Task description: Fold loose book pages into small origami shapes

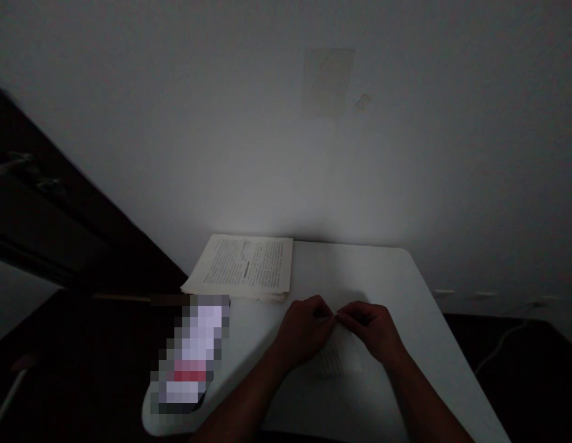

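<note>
My left hand and my right hand meet over the middle of the table, fingertips almost touching. Each is closed in a pinch at the upper edge of a thin clear plastic bag. Faint dark lines like print show on the bag's left part, below my left hand. Its top edge is mostly hidden by my fingers, and the dim light blurs its outline.
A stack of printed pages lies at the back left of the white table. A pixelated object with a bright screen-like surface lies at the left edge. Behind stands a wall; a dark door is at left.
</note>
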Available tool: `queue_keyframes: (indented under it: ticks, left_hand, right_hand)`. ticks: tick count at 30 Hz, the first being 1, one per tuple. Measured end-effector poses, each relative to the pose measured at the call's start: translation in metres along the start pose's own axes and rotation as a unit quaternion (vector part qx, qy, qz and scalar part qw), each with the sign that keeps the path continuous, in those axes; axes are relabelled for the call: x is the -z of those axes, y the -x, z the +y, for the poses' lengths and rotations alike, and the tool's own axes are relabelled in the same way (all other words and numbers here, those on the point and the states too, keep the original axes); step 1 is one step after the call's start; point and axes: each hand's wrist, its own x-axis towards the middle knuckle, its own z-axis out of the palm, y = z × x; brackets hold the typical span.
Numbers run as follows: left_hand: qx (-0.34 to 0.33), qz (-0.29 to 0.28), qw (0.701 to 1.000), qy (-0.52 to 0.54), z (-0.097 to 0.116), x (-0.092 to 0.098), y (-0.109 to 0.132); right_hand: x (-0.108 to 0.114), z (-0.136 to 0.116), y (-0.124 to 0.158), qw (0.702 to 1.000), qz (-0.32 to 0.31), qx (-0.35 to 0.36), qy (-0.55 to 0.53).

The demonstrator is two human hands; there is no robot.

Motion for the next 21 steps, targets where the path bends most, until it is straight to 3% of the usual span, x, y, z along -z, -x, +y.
queue_keyframes:
  ticks: [8,15,21]
  left_hand:
    - [0.107,-0.014,0.974,0.197,-0.013,0.009,-0.004]
    - [0.188,0.051,0.933,0.302,-0.018,0.004,-0.003]
    - [0.194,0.111,0.913,0.341,-0.017,-0.003,0.0]
  right_hand:
    - [0.003,-0.006,0.001,0.997,0.082,0.003,0.007]
    - [0.004,-0.005,0.002,0.992,0.124,0.029,0.021]
    - [0.004,-0.006,0.002,0.986,0.164,0.04,0.011]
